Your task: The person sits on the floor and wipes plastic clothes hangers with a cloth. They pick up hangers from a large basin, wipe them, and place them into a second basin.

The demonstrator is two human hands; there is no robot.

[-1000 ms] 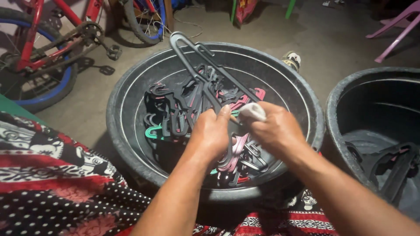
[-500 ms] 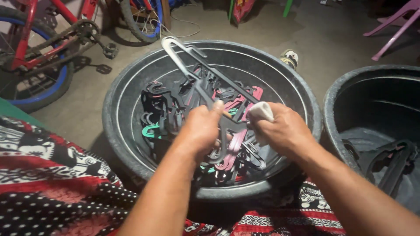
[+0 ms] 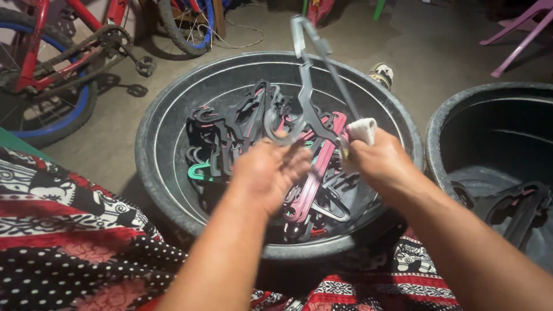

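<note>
- Our right hand (image 3: pixel 383 164) is closed on a white cloth (image 3: pixel 362 130) and on one end of a grey hanger (image 3: pixel 314 86), which rises toward twelve o'clock over the round black tub (image 3: pixel 152 173).
- Our left hand (image 3: pixel 268 173) hangs loose-fingered just under the hanger's hook; we cannot tell whether it touches.
- Below lies a pile of hangers (image 3: pixel 230 138), black, pink and green.
- At three o'clock stands a second tub (image 3: pixel 438 132); at ten o'clock, a red bicycle (image 3: pixel 52 52).
</note>
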